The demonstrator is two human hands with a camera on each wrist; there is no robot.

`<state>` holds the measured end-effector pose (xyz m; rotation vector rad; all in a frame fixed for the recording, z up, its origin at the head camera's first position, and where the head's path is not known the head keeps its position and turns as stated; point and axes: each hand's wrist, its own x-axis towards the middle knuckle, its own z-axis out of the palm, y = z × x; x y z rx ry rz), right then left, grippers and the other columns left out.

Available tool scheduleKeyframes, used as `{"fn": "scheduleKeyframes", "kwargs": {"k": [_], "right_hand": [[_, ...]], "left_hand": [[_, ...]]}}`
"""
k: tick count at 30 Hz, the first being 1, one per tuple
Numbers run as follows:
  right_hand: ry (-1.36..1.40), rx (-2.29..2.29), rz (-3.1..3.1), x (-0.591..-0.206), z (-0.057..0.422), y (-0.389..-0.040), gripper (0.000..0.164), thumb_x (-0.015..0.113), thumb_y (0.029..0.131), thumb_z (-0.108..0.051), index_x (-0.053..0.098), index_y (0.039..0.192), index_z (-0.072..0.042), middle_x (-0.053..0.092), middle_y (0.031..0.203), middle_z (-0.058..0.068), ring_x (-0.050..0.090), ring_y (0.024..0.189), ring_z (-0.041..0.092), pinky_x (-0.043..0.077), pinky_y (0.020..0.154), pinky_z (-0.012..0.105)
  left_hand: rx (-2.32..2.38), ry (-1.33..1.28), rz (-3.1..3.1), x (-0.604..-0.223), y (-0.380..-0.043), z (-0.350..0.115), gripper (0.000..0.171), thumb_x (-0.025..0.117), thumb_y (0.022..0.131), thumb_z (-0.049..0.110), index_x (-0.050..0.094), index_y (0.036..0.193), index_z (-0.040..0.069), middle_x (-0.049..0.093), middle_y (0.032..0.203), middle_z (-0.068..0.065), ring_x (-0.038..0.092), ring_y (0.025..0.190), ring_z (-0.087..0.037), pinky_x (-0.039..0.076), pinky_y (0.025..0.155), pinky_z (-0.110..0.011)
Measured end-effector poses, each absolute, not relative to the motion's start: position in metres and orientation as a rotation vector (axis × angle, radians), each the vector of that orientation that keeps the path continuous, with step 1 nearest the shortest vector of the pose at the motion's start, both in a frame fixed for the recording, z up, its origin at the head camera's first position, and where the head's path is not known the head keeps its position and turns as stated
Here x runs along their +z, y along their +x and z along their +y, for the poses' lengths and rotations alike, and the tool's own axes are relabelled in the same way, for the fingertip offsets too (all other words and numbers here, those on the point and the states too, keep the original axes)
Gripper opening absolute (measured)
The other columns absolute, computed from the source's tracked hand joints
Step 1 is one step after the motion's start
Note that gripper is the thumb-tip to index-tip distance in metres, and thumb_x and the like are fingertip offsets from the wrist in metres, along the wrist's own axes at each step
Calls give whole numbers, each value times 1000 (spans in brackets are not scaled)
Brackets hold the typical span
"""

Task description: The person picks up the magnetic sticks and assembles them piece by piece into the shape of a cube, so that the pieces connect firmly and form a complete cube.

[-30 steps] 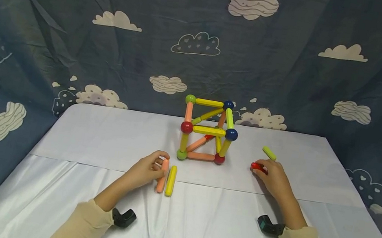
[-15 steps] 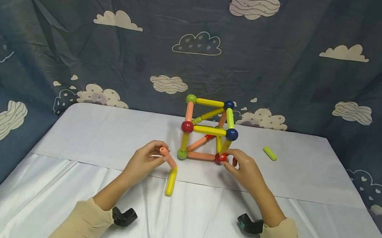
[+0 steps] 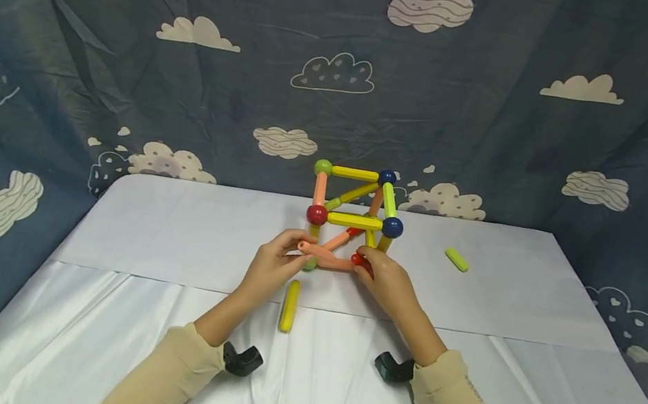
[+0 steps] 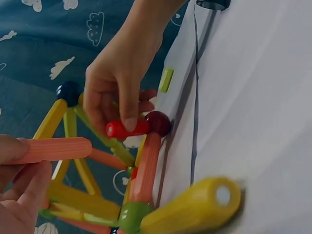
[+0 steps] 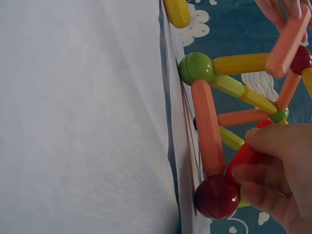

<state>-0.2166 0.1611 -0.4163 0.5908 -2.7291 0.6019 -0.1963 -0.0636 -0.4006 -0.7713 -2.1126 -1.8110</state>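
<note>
My left hand pinches a salmon magnetic stick by one end, held out in front of the cube-like frame. My right hand grips a short red magnetic stick between thumb and fingers. One end of the red stick is right at the dark red ball at the frame's near lower right corner. Sticks and balls form the frame, with a yellow bar across its upper front and a salmon bar along its lower front. In the head view the hands hide parts of the lower corners.
A loose yellow stick lies on the white cloth, nearer the person than the frame. Off to the right lies a short lime stick. A dark curtain with clouds hangs behind the table.
The right hand has moved left with the red stick to the frame's lower right corner. The left hand has lifted the salmon stick from beside the yellow one and brought it to the frame.
</note>
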Motion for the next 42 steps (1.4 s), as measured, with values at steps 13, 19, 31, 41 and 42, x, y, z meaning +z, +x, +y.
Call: {"fn": "scheduleKeyframes", "kwargs": {"k": [13,19,31,41,42], "right_hand": [[728,1076,-2598,-428,163,-222,29,65,81,-6,58,109,-4,61,103,10,60,93,21,50,75,30],[712,1308,-2519,-429,160,-220,33,65,81,-6,57,113,-1,60,107,14,62,89,24,51,71,26],[632,1407,-2421,-430,153,-222,27,63,83,-14,62,108,-5,64,96,9,61,73,16,51,63,25],[514,1371,-2416,-428,143,-226,27,64,82,-13,62,107,-1,63,102,12,61,85,21,51,64,24],[502,1366,-2413,-428,143,-226,27,65,82,-12,62,107,-1,63,102,12,62,85,21,51,63,24]], "left_hand": [[-1833,-759,-2114,-396,-195,-29,26,58,83,-7,54,109,-5,57,111,-20,56,101,-26,48,79,-32],[-1802,-736,-2106,-411,-206,-27,29,61,83,-2,56,111,0,58,111,-17,58,99,-23,48,79,-30],[-1101,-681,-2211,-389,-210,-46,54,74,75,15,45,120,7,37,116,-12,47,80,-25,44,62,-27],[-1177,-581,-2459,-379,-232,-51,63,72,77,24,42,131,12,47,113,-10,50,72,-18,44,60,-26],[-1185,-586,-2445,-380,-233,-50,61,72,77,23,43,130,11,50,111,-10,49,69,-17,44,59,-25]]}}
